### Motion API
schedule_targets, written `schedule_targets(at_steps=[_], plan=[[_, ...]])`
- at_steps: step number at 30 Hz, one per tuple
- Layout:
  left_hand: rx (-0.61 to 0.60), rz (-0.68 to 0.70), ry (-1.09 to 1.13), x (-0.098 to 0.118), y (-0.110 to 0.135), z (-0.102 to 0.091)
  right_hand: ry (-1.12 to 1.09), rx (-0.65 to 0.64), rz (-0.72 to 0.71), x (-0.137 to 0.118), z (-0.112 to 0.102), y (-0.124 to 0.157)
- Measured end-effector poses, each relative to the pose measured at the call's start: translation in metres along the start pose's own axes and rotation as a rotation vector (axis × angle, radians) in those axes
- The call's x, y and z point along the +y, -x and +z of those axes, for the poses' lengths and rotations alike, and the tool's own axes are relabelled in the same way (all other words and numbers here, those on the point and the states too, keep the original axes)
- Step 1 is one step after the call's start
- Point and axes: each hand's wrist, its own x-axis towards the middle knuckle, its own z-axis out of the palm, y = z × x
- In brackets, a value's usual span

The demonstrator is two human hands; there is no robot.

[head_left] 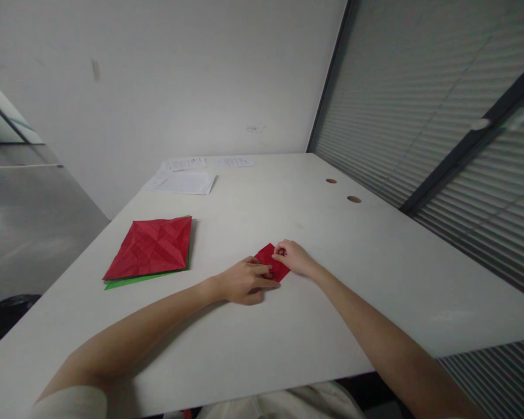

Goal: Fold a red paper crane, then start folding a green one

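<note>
A small red folded paper [280, 271] lies on the white table in front of me, turned so that a corner points away. My left hand [247, 281] rests over its left side, with fingers bent across it and the thumb along its near edge, holding it against the table. At the upper right edge of the paper, my right hand [290, 256] pinches with thumb and forefinger. Fingers of both hands cover part of the folds.
Left of my hands lies a creased red sheet [157, 247] on green paper [146, 280]. Printed papers [183, 183] lie at the table's far left. Two round holes [353, 199] pierce the tabletop near the blinds [375, 128]. A black bag [6, 317] stands beyond the left edge.
</note>
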Motion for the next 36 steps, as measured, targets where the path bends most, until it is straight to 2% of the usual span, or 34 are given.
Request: schedule_targets(at_steps=[9, 29, 36], plan=[[0.040, 0.016, -0.001, -0.0017, 0.0002, 0.0023, -0.011, -0.007, 0.015, -0.0039, -0.0036, 0.0012], [0.028, -0.002, 0.018, -0.0008, -0.0002, 0.0005, -0.015, -0.023, -0.028, -0.0086, -0.0088, 0.0039], [0.033, 0.011, 0.016, -0.0008, -0.0002, -0.0007, 0.101, 0.011, 0.000, -0.0081, -0.0032, 0.0044]])
